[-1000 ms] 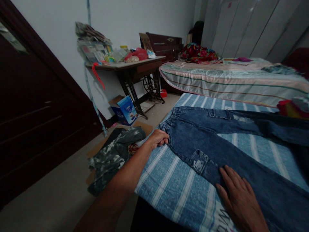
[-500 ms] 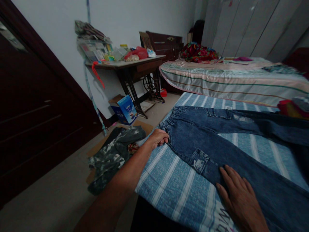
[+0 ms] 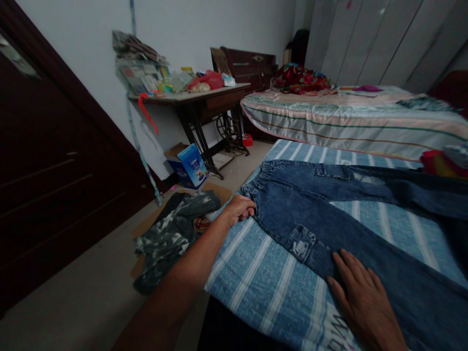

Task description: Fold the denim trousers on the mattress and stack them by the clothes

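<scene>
Blue jeans [image 3: 318, 219] lie face up and nearly flat on a striped cloth [image 3: 278, 278], gathered waistband [image 3: 259, 179] towards ten o'clock, legs running towards three and four o'clock and partly out of view.

At nine o'clock of the jeans, the left hand [image 3: 241, 208] has its fingers curled, its grip pinching the side edge by the front pocket, just below the waistband. At five o'clock, the right hand [image 3: 365, 302] rests palm down on the nearer leg, fingers slightly parted, pinching nothing. The left probably anchors the top edge while the right keeps the leg smooth. The right hand hides part of that leg.

Beyond the left forearm, at nine o'clock, camouflage clothing [image 3: 175, 224] lies heaped on cardboard [image 3: 219, 191], low on the floor and clear of the jeans. At ten o'clock stand a blue box [image 3: 193, 168] and a cluttered wooden surface [image 3: 186, 99] on treadle legs. At twelve o'clock is a bed [image 3: 340, 131] with a red floral bundle [image 3: 302, 79]. Between two and three o'clock, red-and-yellow fabric [image 3: 442, 164] crowds the farther leg; whether they touch, I cannot tell.
</scene>
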Available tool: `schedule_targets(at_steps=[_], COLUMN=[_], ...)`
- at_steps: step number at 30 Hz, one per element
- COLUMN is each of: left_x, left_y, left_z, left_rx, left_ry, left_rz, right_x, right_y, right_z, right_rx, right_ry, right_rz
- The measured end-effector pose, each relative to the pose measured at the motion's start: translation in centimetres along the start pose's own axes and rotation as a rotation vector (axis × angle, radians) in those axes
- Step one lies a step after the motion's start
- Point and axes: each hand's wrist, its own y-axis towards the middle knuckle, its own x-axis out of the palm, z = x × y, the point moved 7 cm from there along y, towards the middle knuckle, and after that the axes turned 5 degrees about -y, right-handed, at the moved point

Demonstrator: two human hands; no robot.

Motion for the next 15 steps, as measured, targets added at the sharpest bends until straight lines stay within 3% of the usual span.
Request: schedule_targets(at_steps=[15], left_x=[-0.11], left_y=[0.06], left_z=[-0.08], left_rx=[0.018], left_ry=[-0.018], left_rz=[0.015], right_x=[-0.09], right_y=[0.07], right_z=[-0.08], right_rx=[-0.002], right_ry=[0.006], right_rz=[0.004])
